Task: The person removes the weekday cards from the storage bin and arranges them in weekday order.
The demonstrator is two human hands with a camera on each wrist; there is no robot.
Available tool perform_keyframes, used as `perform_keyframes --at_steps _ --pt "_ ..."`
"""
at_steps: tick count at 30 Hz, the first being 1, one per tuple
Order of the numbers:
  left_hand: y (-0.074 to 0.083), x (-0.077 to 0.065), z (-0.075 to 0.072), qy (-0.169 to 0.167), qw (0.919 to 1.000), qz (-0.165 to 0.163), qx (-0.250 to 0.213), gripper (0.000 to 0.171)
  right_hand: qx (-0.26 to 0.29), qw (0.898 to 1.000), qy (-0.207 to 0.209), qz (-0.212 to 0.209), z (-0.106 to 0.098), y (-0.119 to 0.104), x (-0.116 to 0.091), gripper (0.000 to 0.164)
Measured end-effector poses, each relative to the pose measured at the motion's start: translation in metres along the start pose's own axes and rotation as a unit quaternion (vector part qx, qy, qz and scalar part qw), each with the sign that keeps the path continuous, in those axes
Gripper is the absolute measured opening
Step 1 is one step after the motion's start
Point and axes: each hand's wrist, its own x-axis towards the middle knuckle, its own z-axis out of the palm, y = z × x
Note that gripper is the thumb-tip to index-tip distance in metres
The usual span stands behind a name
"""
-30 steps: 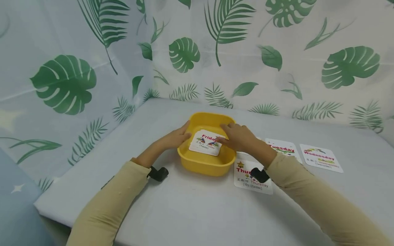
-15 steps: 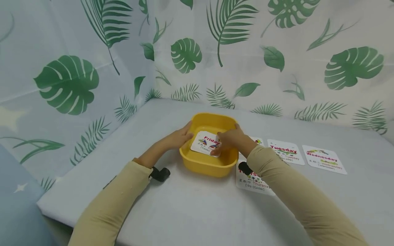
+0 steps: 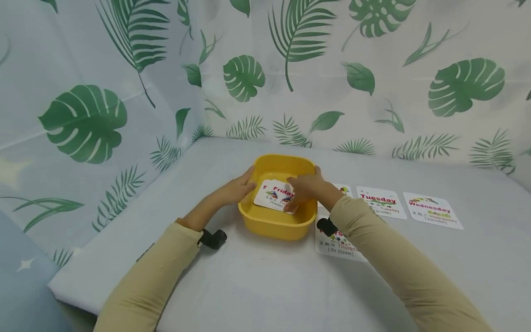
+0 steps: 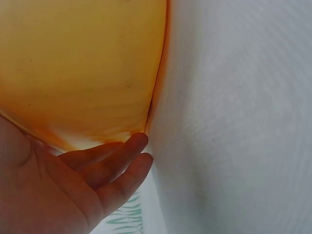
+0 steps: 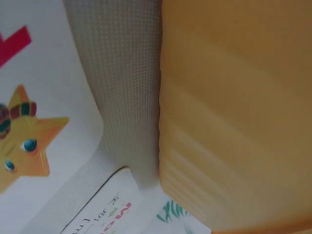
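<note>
A yellow plastic tub (image 3: 278,229) stands on the white table, with a small stack of white weekday flashcards inside. On top lies the Friday card (image 3: 271,190); a red letter of the card beneath peeks out at its left. My left hand (image 3: 233,191) holds the tub by its left side, thumb at the rim and fingers along the outer wall (image 4: 87,63) in the left wrist view. Reaching over the right rim, my right hand (image 3: 308,186) pinches the Friday card between thumb and fingers. The right wrist view shows the tub's outside wall (image 5: 234,112) but hides that hand.
Right of the tub lie a Tuesday card (image 3: 380,204), a Wednesday card (image 3: 433,210), and a Thursday card (image 3: 337,249) partly under the right wrist. A Monday card (image 5: 105,214) is half hidden behind the arm. Leaf-printed cloth (image 3: 298,101) hangs behind the table.
My right hand has dipped from above the cards into the tub and taken hold of the Friday card. That card has slid slightly right, baring part of the one below. My left hand stays put.
</note>
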Motion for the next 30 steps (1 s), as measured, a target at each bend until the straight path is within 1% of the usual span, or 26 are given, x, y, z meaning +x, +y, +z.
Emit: perform_keyframes --at_steps 3,7,9,12,15,17,20,23,25,27,30 --pt "0.0 0.0 0.0 0.004 1.0 0.001 -0.003 0.061 0.003 1.0 -0.006 0.008 -0.002 0.0 0.0 0.1" --pt "-0.001 0.002 0.0 0.002 1.0 -0.002 0.0 0.061 0.022 0.999 -0.021 0.022 -0.004 0.0 0.0 0.103" --pt "0.0 0.003 0.0 0.002 1.0 -0.002 0.003 0.06 0.023 0.999 -0.017 0.023 -0.004 0.001 0.0 0.104" --pt "0.001 0.003 -0.001 0.004 1.0 0.0 0.003 0.061 0.027 0.999 0.017 0.015 -0.002 0.004 0.003 0.105" --pt "0.001 0.003 -0.001 0.002 1.0 -0.002 0.003 0.061 0.063 0.995 0.08 -0.002 0.004 0.007 0.004 0.106" --pt "0.0 0.003 -0.001 0.001 1.0 -0.004 0.002 0.06 0.101 0.987 0.124 -0.015 0.008 0.009 0.004 0.106" --pt "0.0 0.002 0.0 0.001 1.0 -0.006 -0.002 0.061 0.161 0.971 0.175 -0.038 0.014 0.009 0.005 0.106" --pt "-0.001 0.001 0.001 0.005 0.9999 -0.003 -0.01 0.061 0.201 0.956 0.205 -0.058 0.016 0.007 0.005 0.104" --pt "-0.002 0.0 0.001 0.008 0.9999 -0.002 -0.01 0.061 0.211 0.95 0.221 -0.064 0.016 0.007 0.004 0.1" --pt "-0.003 0.0 0.001 0.01 0.9999 -0.004 -0.01 0.061 0.23 0.941 0.237 -0.071 0.016 0.007 0.003 0.097" --pt "-0.003 0.0 0.002 0.008 0.9999 -0.007 -0.01 0.06 0.268 0.923 0.264 -0.084 0.018 0.01 0.001 0.09"
